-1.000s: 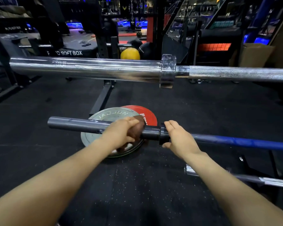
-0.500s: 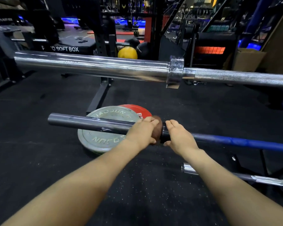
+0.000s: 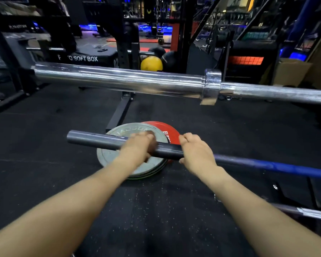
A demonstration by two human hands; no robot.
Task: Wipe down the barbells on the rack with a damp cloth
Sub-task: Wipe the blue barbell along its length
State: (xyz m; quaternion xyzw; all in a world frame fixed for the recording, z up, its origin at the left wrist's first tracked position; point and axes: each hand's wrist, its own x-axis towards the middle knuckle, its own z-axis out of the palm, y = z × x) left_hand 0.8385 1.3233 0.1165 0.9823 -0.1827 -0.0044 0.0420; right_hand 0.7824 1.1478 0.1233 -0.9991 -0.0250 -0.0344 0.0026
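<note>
A barbell with a dark grey sleeve (image 3: pixel 93 139) and a blue shaft (image 3: pixel 267 165) lies level in front of me. My left hand (image 3: pixel 139 146) is blurred with motion and grips a brown cloth (image 3: pixel 153 145) wrapped around the sleeve. My right hand (image 3: pixel 196 151) is curled round the same bar where the sleeve meets the blue shaft. Above and farther back, a chrome barbell (image 3: pixel 119 81) with a collar (image 3: pixel 210 86) spans the view. A third bar (image 3: pixel 308 213) shows low at the right.
On the black rubber floor under the sleeve lie a grey weight plate (image 3: pixel 115 156) and a red plate (image 3: pixel 165 128). Behind stand a black rack upright (image 3: pixel 122 45), a yellow ball (image 3: pixel 151 64), a black soft box (image 3: pixel 82 58) and a cardboard box (image 3: pixel 289 71).
My left hand with the cloth slid right along the sleeve up against my right hand, then back left to the middle of the sleeve. My right hand kept its hold.
</note>
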